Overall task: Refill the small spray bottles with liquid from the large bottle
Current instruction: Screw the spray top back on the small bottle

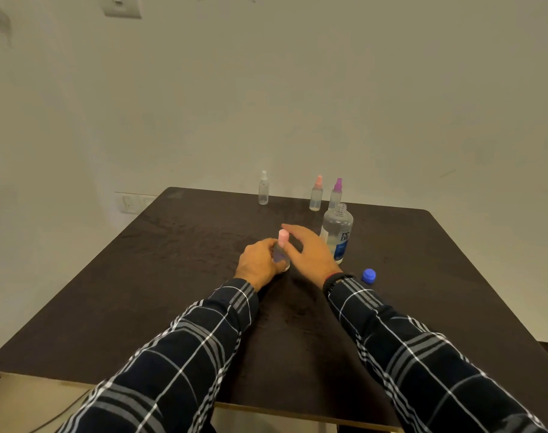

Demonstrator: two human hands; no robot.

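The pink-capped spray bottle [281,253] stands upright on the desk [173,292], just left of the uncapped large bottle [340,232]. The left hand [258,265] grips its clear body. The right hand [310,250], fingers loosely spread, is beside its cap. A blue cap [368,275] lies right of the large bottle's base.

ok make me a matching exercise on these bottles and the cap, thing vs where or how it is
Things
1. large clear plastic bottle, blue label
2. small round blue cap
3. small clear spray bottle, pale pink top
4. small clear spray bottle, purple top

States
a. in the left hand
b. standing uncapped
c. behind the large bottle
d. loose on the dark table

Pairs: 1-b, 2-d, 3-a, 4-c
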